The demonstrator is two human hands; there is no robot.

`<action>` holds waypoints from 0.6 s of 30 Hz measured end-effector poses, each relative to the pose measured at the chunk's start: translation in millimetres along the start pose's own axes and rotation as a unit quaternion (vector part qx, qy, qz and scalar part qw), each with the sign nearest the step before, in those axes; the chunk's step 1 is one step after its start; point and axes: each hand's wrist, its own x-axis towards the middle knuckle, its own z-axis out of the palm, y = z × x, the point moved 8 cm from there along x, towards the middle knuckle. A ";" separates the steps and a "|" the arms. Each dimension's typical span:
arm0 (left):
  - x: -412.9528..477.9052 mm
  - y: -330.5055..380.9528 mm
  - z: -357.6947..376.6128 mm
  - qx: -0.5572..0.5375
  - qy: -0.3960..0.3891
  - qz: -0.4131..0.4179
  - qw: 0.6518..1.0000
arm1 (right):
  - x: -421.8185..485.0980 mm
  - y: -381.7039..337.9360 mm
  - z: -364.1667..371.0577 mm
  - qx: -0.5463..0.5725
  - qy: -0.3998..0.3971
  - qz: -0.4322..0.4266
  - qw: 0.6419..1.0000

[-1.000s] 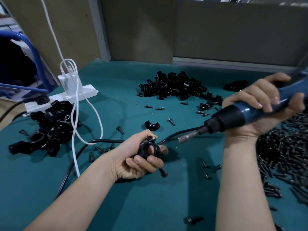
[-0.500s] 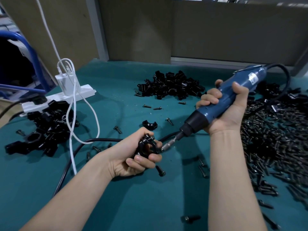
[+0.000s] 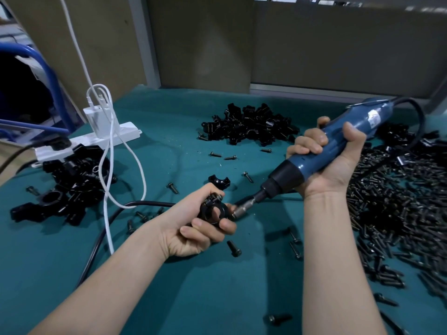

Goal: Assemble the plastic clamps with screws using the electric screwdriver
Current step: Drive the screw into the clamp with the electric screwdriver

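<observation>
My left hand grips a black ring-shaped plastic clamp just above the green table; a screw head shows at the clamp's top. My right hand holds the blue electric screwdriver, tilted down to the left. Its metal bit touches the right side of the clamp. A single clamp half lies just behind my left hand. A loose screw lies below my left fingers.
Loose black clamp parts are heaped at the back centre, assembled clamps at the left. A large spread of black screws covers the right. A white power strip with white cables and a black cord lie left.
My right hand swung the screwdriver down and left until its bit met the clamp. My left hand kept hold of the clamp in about the same spot.
</observation>
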 end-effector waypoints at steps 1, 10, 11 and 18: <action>0.3 0.1 -2.3 0.006 0.011 0.003 1.000 | -0.3 1.8 -1.6 -0.003 0.005 0.005 1.000; -1.4 -1.5 -4.3 -0.024 0.021 -0.003 0.999 | 2.2 7.1 1.4 -0.021 -0.008 0.019 1.000; -1.4 -1.1 -4.7 -0.025 0.020 -0.002 1.000 | 2.1 7.7 1.3 -0.020 -0.008 0.021 1.000; 0.0 0.7 -7.1 -0.005 0.022 0.011 1.000 | 1.5 8.2 -0.3 -0.017 -0.003 0.020 1.000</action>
